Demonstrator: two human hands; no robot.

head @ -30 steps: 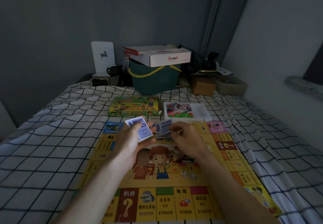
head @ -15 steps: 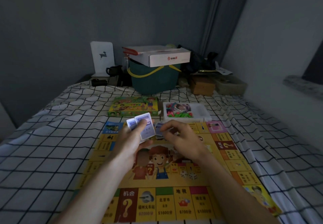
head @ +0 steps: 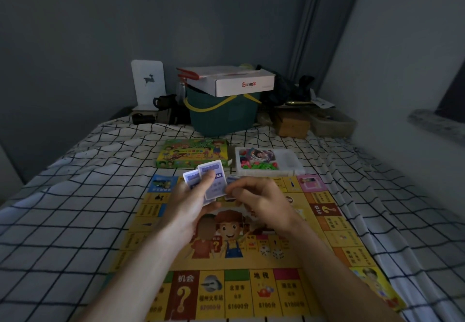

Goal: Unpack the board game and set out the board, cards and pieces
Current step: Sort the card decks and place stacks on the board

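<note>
- Board (head: 251,266): yellow, unfolded flat on the checked bedspread (head: 75,221) of a bed; cartoon children printed at centre, squares with question marks and prices along the near edge.
- Left hand (head: 193,203): raised over the far half of the board, fingers and thumb curled round a fan of blue-and-white cards (head: 211,180), two card faces showing.
- Right hand (head: 261,201): just right of the left hand, fingertips pinching a further card (head: 232,183) next to the fan; only a small corner of that card visible.
- Game box (head: 192,155): green, lying flat on the bedspread just beyond the far edge of the board, left of centre.
- Tray (head: 289,163): white plastic, right of the game box and near the board's far right corner; pink and green pieces (head: 254,164) inside, with a picture card among them.
- Bucket (head: 221,113): dark green with a yellow handle, at the far end of the bed, behind the game box.
- White carton (head: 241,82): red print on its front, resting on top of the bucket.
- White stand (head: 147,82): upright, with a small deer figure, far left of the bucket.
- Brown box (head: 292,123): far right of the bucket, with a clear container beside it.
</note>
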